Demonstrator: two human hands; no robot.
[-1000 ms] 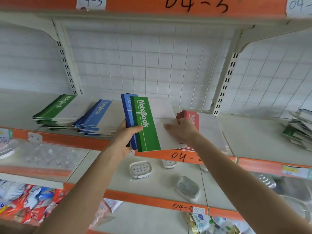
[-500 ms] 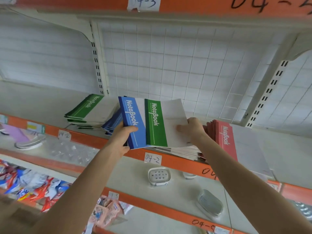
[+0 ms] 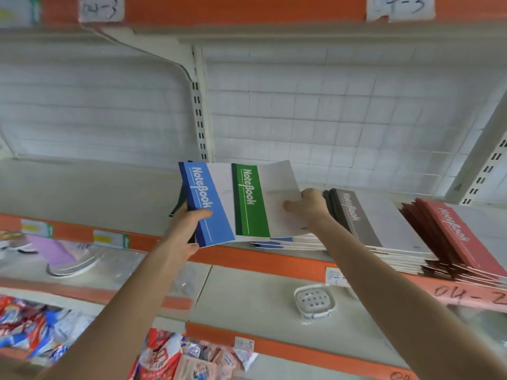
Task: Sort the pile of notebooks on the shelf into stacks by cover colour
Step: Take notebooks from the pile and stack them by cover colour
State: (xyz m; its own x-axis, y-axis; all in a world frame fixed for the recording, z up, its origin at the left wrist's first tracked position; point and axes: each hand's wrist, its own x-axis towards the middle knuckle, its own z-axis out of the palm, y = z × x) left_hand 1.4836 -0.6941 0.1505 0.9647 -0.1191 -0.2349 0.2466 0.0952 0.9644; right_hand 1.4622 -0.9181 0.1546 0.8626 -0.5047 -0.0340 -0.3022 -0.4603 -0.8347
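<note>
1. Clearly, in the head view, the sort is partway done. On the shelf [image 3: 82, 187] a grey stack [image 3: 365, 220] lies just right of the hands, with a red stack [image 3: 461, 237] further right, its edge overlapping the grey one.
2. Still to sort, as I judge it, is a thin mixed pile [image 3: 288, 241] at the near edge under the raised books, with blue covers showing among white page edges. No blue or green stack is in view.
3. The left grip [image 3: 189, 231] is curled round the spine end of the blue notebook [image 3: 204, 204], thumb on its cover. Something dark sits behind it that I cannot identify.
4. The right grip [image 3: 310, 208] pinches the right edge of the green notebook [image 3: 248, 204], thumb on top. The book is fanned over the blue one, above the shelf's near edge.
5. The covers look like thin, smooth card, with a coloured band by the spine and pale grey beyond. The green one bows slightly. Flat and rectangular, they should stack easily but may slide.
</note>
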